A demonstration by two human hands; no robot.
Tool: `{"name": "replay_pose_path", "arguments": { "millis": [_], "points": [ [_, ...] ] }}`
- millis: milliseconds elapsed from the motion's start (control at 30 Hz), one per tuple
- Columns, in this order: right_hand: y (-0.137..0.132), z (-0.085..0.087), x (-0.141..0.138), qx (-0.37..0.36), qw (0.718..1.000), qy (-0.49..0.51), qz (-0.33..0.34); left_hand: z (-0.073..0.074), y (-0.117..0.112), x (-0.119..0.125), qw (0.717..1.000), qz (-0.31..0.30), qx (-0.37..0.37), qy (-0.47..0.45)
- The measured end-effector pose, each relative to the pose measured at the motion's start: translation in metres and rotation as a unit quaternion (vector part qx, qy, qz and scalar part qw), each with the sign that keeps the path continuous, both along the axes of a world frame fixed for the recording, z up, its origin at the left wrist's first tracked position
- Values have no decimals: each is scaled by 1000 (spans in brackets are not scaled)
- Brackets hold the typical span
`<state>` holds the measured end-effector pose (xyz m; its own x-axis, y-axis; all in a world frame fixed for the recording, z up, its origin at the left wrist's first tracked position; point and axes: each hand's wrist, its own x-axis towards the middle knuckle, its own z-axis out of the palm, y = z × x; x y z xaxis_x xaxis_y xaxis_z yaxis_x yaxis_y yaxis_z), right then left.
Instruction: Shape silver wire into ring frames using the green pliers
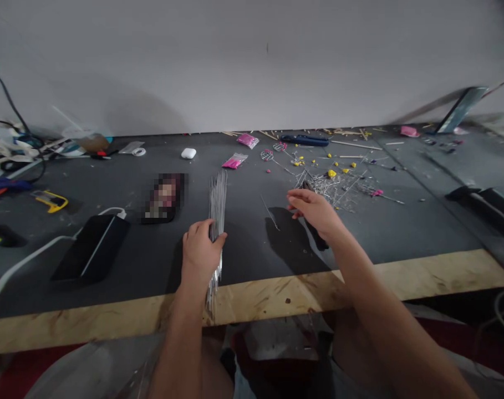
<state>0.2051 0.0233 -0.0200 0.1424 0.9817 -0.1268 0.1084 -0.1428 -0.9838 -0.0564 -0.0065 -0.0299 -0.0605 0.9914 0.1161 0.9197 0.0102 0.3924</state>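
Note:
My left hand (200,250) is closed round a bundle of thin silvery wires (217,205) that stands tilted over the dark table top (243,244), its lower end reaching past the plywood edge. My right hand (314,210) hovers above the table to the right with fingers curled; a dark tool handle (318,238) shows under it, and I cannot tell if it is held. A single loose wire (270,213) lies between the hands.
A scatter of cut wires with yellow and pink beads (335,180) lies behind the right hand. Pink bead bags (235,161), a white earbud case (188,153), a phone on a white cable (91,246) and tools at far left (50,200) sit around.

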Motion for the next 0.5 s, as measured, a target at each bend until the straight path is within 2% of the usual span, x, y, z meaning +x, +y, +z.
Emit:
{"name": "replay_pose_path", "arguments": {
  "millis": [133, 200, 267, 400, 500],
  "points": [
    [-17, 4, 30, 32, 997, -43, -60, 5, 5, -5, 999, 38, -3, -32],
    [-27, -1, 43, 19, 994, -83, -72, 7, 6, -7, 998, 56, -7, -36],
    [-35, -9, 51, -3, 987, -152, -56, 8, 7, -8, 997, 65, -6, -36],
    [-44, -24, 57, 0, 941, -335, -51, 8, 7, -8, 996, 81, 9, -30],
    [-46, -28, 60, 9, 927, -372, -48, 7, 6, -8, 995, 93, 17, -34]
  ]
}}
